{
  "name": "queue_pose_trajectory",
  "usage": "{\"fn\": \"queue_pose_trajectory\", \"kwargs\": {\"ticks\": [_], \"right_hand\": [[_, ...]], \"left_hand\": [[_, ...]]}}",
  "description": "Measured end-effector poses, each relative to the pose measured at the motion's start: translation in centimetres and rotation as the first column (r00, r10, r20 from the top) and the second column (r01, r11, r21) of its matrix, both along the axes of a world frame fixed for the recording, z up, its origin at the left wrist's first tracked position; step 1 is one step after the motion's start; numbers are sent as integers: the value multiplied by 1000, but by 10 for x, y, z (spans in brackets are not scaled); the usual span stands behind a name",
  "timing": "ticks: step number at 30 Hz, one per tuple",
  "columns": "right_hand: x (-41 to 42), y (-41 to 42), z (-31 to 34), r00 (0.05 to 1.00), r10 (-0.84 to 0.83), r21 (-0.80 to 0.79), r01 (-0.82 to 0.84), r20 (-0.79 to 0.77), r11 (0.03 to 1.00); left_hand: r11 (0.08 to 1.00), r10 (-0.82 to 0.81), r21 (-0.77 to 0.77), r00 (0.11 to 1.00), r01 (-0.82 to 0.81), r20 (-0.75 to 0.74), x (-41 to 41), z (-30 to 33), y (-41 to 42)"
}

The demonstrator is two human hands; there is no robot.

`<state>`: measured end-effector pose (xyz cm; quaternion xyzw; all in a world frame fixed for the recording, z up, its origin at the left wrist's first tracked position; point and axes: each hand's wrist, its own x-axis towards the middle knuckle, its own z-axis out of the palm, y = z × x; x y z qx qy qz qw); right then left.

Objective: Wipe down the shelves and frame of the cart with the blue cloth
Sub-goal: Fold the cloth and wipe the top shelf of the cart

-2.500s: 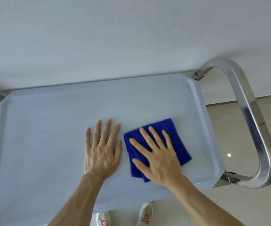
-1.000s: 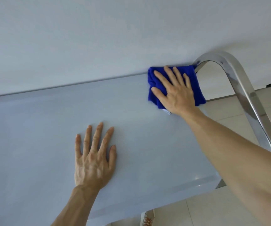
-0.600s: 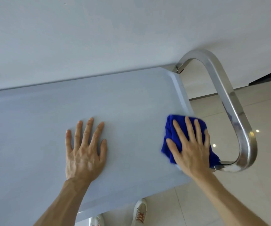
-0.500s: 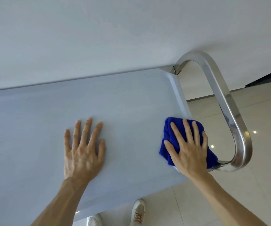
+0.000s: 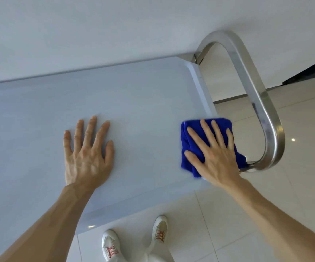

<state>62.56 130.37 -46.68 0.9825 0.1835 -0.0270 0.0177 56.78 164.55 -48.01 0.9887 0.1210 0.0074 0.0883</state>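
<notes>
two hands (image 5: 88, 157) flat, blue cloth (image 5: 188, 146), cart shelf (image 5: 134, 103)

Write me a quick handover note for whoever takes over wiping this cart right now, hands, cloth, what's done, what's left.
Left hand: flat, fingers spread, resting on the top shelf, holding nothing.
Right hand: flat, pressing the blue cloth onto the shelf's right edge near the front corner, beside the steel handle.
Done: wiping of the top shelf is under way; how much is covered cannot be told.
Left: the rest of the top shelf, the handle and frame, and any lower shelves, which are out of view.
</notes>
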Motion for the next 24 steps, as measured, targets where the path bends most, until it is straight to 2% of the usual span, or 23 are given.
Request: {"fn": "queue_pose_trajectory", "kwargs": {"ticks": [3, 7, 14, 20, 24], "right_hand": [[-42, -13, 2, 1000, 14, 8, -14, -12, 1000], [-80, 19, 4, 997, -70, 115, 71, -10, 991], [-121, 104, -1, 996, 68, 241, -50, -63, 969], [-124, 97, -1, 994, 101, 245, -86, -49, 966], [-125, 78, 0, 987, 150, 273, -160, 56, 949]], "left_hand": [[1000, 0, 8, 1000, 0, 5, 0, 0, -1], [1000, 2, -6, 1000, -2, 9, 0, 3, -2], [1000, 9, -5, 1000, -9, 20, -1, 0, 0], [1000, 18, 2, 1000, -18, 17, -1, -6, 1], [1000, 19, -20, 1000, -19, 16, 0, -5, 1]]}}
